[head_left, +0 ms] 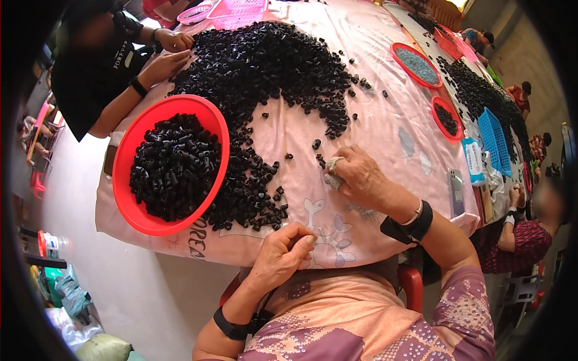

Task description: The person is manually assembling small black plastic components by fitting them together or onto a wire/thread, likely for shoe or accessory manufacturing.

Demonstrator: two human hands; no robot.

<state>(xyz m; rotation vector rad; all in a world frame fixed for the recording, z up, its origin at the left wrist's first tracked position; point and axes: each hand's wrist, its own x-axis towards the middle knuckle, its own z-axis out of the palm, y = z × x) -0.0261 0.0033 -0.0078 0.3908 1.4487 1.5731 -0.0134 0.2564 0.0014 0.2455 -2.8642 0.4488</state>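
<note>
Low over the near edge of the cloth-covered table, my left hand (285,256) is closed, thumb pressed against curled fingers. Whatever it may hold is too small or hidden to name. Further forward and to the right, my right hand (364,179) is bent down to the cloth with its fingers drawn together. Pale greyish wrapping or cloth (333,179) shows at its fingertips; I cannot tell whether they grip anything. A few small black cylindrical pieces (316,144) lie just beyond these fingertips. The large heap of black pieces (265,66) spreads ahead and to the left.
A red basin (224,174) full of black pieces stands at the left. Opposite, a person's hands (171,51) touch the heap's edge. At right are red trays (435,83), a blue basket (495,141), a white-and-blue packet (474,161) and a phone (456,189).
</note>
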